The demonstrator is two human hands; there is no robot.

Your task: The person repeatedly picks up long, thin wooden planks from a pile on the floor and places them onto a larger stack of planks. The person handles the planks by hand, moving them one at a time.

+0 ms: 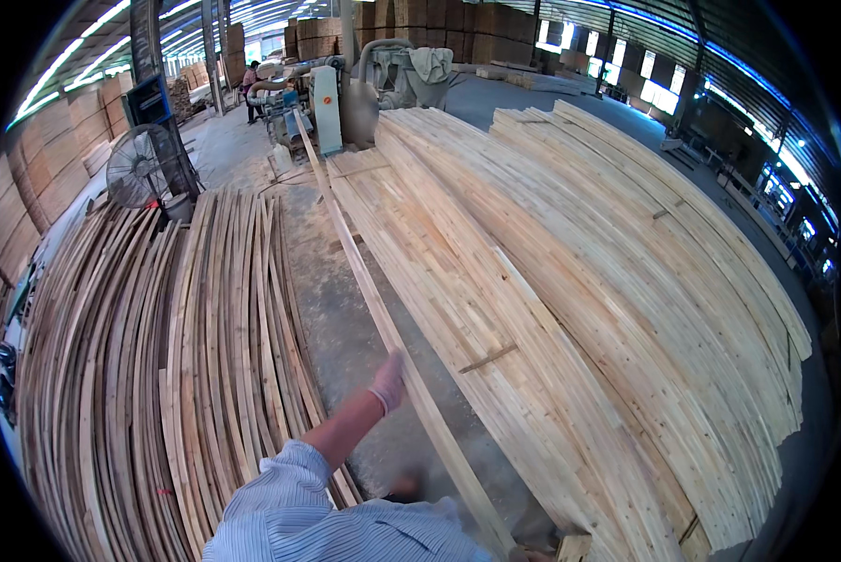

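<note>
A long, narrow wooden board (436, 433) runs from the lower edge up to a machine at the far end of the aisle. My left hand (389, 382), in a pale glove, is closed on the board's left edge, slightly blurred; the fingertips are hidden. Beside the board's near end, only a sliver of what looks like my right hand (533, 555) shows at the lower edge. Its fingers cannot be made out. A broad stack of light planks (570, 281) lies to the right of the board, and rough, darker strips (223, 318) lie side by side to the left.
The machine (327, 108) has a pale upright cabinet and stands past the aisle. A round fan (137, 167) is by a dark post at the left. Farther back stands another person (251, 91). The aisle floor (322, 281) carries sawdust between the two piles.
</note>
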